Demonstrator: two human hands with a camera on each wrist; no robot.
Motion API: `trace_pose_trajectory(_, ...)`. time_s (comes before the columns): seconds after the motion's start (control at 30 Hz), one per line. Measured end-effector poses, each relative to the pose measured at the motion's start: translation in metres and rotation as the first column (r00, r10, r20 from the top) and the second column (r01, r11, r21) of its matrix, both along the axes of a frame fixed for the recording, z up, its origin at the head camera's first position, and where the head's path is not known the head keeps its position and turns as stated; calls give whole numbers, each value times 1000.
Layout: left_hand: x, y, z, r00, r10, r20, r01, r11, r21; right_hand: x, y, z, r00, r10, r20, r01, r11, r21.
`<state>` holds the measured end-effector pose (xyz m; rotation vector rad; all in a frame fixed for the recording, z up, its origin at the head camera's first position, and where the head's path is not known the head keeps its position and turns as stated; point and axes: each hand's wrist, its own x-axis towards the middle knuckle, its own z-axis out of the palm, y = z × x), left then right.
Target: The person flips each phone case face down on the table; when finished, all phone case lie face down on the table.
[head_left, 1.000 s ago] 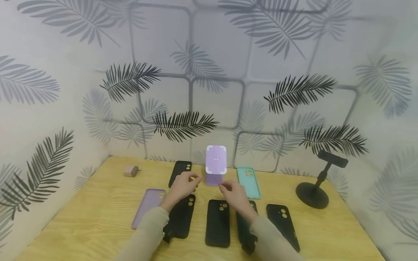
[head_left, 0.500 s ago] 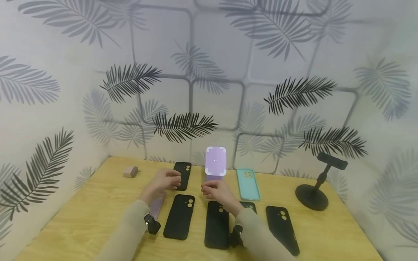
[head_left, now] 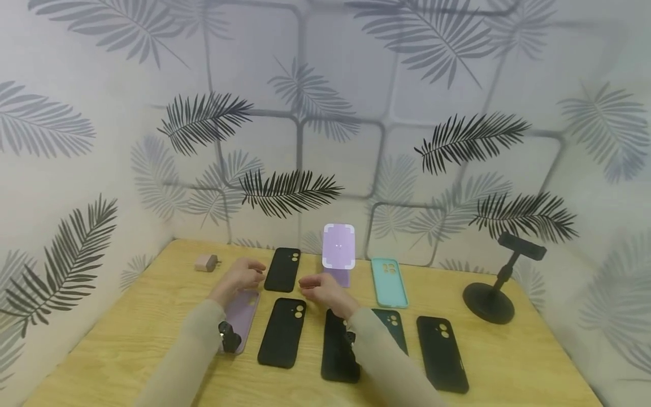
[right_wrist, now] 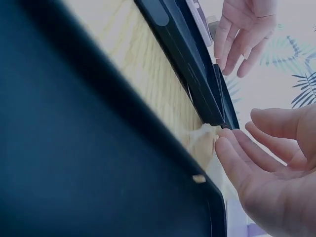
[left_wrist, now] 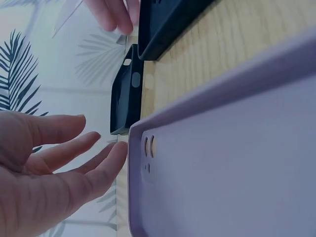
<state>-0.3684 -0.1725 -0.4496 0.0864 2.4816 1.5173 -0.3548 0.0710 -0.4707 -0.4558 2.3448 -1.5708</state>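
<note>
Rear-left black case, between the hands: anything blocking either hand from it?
Nothing visible. In the head view, the left hand is just left of the rear black case, the right hand just right; no other thing shows in either gap. The front-left black case seems off both paths.

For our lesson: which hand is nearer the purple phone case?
Left. The left hand is by the far end of the purple phone case; the right hand, farther right.

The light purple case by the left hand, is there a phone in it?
No: the left wrist view shows the bare inside of the light purple case, with its camera holes open.
</note>
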Motion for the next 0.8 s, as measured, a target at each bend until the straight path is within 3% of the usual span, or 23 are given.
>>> trace_pose_trajectory(0.3, -5, 7, 2, 998, 10, 58, -8, 999, -31, -8, -15, -3, 999, 50, 11, -50, 999, -8)
trace_pose_trajectory(0.53, -11, 8, 1, 983, 98, 154, -112, 990, 86, -11, -19, -4, 996, 60, 65, -55, 996, -66)
trace_pose_trajectory(0.8, -16, 2, -8, 984, 106, 145, -133, 973, 191, -11, -19, -1, 994, 50, 100, -39, 993, -109)
